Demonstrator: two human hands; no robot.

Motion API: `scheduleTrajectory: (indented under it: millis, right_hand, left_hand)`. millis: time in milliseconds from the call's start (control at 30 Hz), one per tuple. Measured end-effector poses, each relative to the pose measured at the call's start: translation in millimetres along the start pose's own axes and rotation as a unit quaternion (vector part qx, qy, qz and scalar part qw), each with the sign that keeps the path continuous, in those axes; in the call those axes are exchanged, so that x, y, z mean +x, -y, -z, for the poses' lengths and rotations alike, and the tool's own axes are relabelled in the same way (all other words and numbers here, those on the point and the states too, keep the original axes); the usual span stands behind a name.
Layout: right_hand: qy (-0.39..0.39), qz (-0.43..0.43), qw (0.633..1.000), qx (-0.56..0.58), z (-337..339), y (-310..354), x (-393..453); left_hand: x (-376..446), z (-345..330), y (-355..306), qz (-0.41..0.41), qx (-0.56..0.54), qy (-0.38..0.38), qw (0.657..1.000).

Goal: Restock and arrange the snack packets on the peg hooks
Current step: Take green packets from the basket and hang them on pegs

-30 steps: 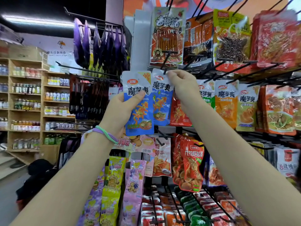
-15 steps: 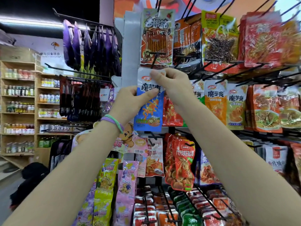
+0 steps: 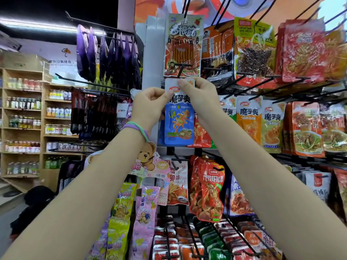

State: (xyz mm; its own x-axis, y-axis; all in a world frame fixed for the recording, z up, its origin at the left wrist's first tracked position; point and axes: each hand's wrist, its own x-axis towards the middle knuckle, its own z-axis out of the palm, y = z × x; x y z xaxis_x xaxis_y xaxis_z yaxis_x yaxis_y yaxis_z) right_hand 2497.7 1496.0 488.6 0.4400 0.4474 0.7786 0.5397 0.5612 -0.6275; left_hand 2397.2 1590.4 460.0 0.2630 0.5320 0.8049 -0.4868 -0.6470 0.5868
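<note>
Packet: blue konjac snack packet (image 3: 179, 124) is held up by its white header against the end of a black peg hook (image 3: 181, 69); header is kept level with the hook tip, judged so the hang hole can be threaded on; the hole itself is hidden by fingers
Left hand: left hand (image 3: 148, 106) is pinched on the header's left edge, fingers curled; judged to be steadying the packet against swing
Right hand: right hand (image 3: 197, 92) is pinched on the header's top right corner, thumb and fingertips closed on it; judged to be guiding the hole to the hook
Hooked or not: cannot be told; hook tip and header overlap in view
Behind packet: more blue packets are seen just behind, apparently the same stock on the same peg
Neighbours: orange konjac packet (image 3: 248, 121) and green konjac packet (image 3: 272, 126) are hung on pegs to the right, same row
Above: spicy strip packet (image 3: 183, 45) is hung on the peg over the hands
Rack contents: red shrimp snack packets (image 3: 208, 186) are hung lower; teddy candy bags (image 3: 144, 212) lower left
Background shelf: wooden shelf (image 3: 24, 128) is stocked with bottles, well apart
</note>
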Motion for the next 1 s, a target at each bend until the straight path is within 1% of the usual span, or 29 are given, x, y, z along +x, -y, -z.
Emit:
scheduleTrajectory:
  millis: [233, 367, 400, 467, 533, 600, 633, 667, 700, 733, 767, 800, 833, 867, 933, 1000]
  right_hand:
    - [-0.025, -0.042, 0.997, 0.054, -7, 1, 4]
    - [-0.031, -0.048, 0.996, 0.069, -8, -2, 7]
    - [-0.04, -0.042, 0.997, 0.047, -8, -3, 7]
    - [-0.053, -0.016, 0.998, -0.033, -6, -5, 6]
    - [-0.065, 0.032, 0.991, -0.112, -1, -11, 1]
    - [-0.071, 0.113, 0.97, -0.203, 7, -19, -12]
    - [-0.071, 0.175, 0.948, -0.255, 12, -24, -19]
    - [-0.066, 0.235, 0.919, -0.31, 16, -30, -25]
    - [-0.052, 0.275, 0.888, -0.365, 19, -37, -29]
    - [-0.028, 0.287, 0.864, -0.413, 22, -44, -31]
    - [-0.002, 0.275, 0.849, -0.451, 24, -50, -31]
    - [0.022, 0.254, 0.841, -0.478, 25, -55, -30]
    - [0.038, 0.236, 0.833, -0.499, 25, -59, -29]
    - [0.05, 0.223, 0.823, -0.521, 25, -62, -26]
    - [0.07, 0.202, 0.799, -0.562, 25, -64, -22]
    - [0.081, 0.186, 0.786, -0.584, 25, -64, -20]
  left_hand:
    - [3, -1, 3, -0.012, 0.028, -0.008, 1.0]
    - [4, -2, 6, -0.014, 0.029, -0.019, 0.999]
    - [4, -3, 7, -0.017, 0.034, -0.023, 0.999]
    - [2, -3, 9, -0.013, 0.043, -0.029, 0.999]
    - [0, -2, 14, -0.009, 0.058, -0.033, 0.998]
    - [-2, 0, 19, -0.04, 0.109, -0.052, 0.992]
    - [-4, 2, 22, -0.077, 0.159, -0.069, 0.982]
    - [-7, 5, 26, -0.124, 0.217, -0.083, 0.965]
    - [-9, 7, 31, -0.178, 0.27, -0.08, 0.943]
    - [-10, 9, 35, -0.227, 0.317, -0.063, 0.919]
    - [-10, 10, 40, -0.262, 0.361, -0.037, 0.894]
    - [-10, 9, 44, -0.275, 0.399, -0.007, 0.874]
    - [-7, 9, 50, -0.266, 0.425, 0.021, 0.865]
    - [-5, 9, 55, -0.24, 0.439, 0.048, 0.865]
    - [-2, 8, 63, -0.175, 0.441, 0.088, 0.876]
    - [-1, 8, 68, -0.144, 0.434, 0.108, 0.883]
